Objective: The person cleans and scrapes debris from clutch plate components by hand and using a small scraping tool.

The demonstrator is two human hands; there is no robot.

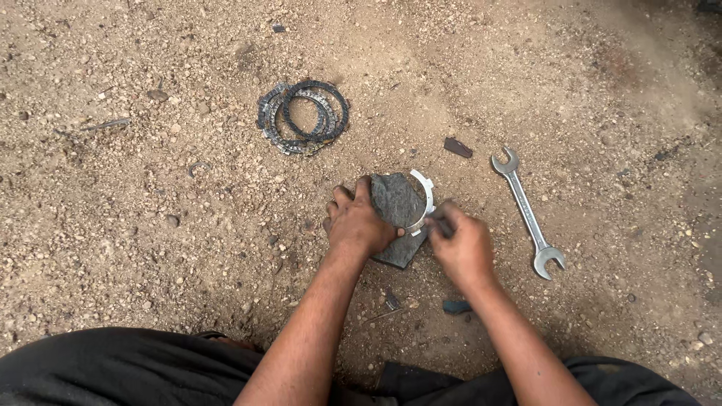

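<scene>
Under my palm sits the stone, flat, dark grey, rough-edged, lying on the dirt. Across it rests the ring, a thin silvery metal plate with small notched tabs, only its right arc showing.

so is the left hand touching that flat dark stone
Touching. The head view shows the left hand lying flat over the near left part of the dark stone, fingers curled over its top edge, with no gap visible.
</scene>
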